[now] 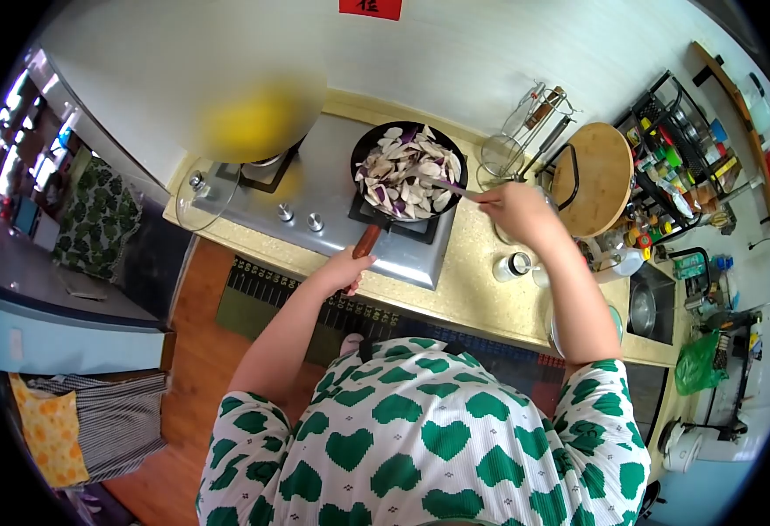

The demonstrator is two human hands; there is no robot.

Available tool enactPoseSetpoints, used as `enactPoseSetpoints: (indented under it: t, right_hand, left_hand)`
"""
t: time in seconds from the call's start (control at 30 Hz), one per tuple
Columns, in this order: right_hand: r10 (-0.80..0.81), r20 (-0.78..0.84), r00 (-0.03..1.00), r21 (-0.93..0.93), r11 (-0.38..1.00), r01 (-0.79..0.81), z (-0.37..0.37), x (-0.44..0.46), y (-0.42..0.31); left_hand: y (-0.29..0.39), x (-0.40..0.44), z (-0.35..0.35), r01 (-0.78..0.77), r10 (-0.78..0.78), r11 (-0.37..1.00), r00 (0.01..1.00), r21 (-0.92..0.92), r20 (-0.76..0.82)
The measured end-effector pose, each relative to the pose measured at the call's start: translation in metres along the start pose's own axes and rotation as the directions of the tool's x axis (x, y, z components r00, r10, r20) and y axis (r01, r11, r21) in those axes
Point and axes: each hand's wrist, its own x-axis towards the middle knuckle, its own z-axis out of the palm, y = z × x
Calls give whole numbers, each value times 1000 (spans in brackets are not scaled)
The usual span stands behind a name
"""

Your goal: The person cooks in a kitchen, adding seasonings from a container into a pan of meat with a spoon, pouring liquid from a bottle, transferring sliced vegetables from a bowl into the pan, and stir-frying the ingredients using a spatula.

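Note:
A black frying pan (359, 143) sits on the right burner of the stove, full of sliced eggplant (409, 167), pale with purple skin edges. My left hand (347, 269) is wrapped round the pan's wooden handle (368, 241). In my right hand (521, 210) is a long purple cooking utensil (448, 185), held from the right side of the pan. Its far end lies among the eggplant slices, so the shape of its head is hidden.
A glass lid (205, 195) leans at the stove's left end. Right of the pan are a utensil rack (532, 123), a round wooden board (592, 180), a white-bodied jar (512, 266) and a spice shelf (679, 145). The sink (651, 302) is farther right.

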Motion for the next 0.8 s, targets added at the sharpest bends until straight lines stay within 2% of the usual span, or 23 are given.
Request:
enactPoseSetpoints:
  t: [0.13, 0.27, 0.47, 0.6, 0.67, 0.8]
  right_hand:
    - [-11, -33, 999, -41, 999, 9, -62, -37, -1]
    - [37, 53, 998, -47, 998, -34, -79, -46, 18]
    - [62, 204, 977, -78, 996, -47, -20, -24, 23]
    - [32, 159, 987, -56, 998, -23, 23, -17, 18]
    - [75, 144, 987, 9, 997, -77, 36, -18, 8]
    - [61, 31, 998, 65, 996, -63, 79, -9, 15]
  left_hand:
    - [4, -3, 1, 1, -1, 1000, 1000, -2, 7]
    - [5, -5, 1, 2, -3, 1000, 1000, 9, 7]
    - [3, -1, -1, 18, -18, 1000, 1000, 18, 18]
    - [7, -4, -2, 26, -26, 999, 999, 31, 20]
    - [8, -4, -1, 22, -22, 999, 1000, 47, 11]
    - [2, 0, -2, -4, 3, 998, 1000, 67, 12]
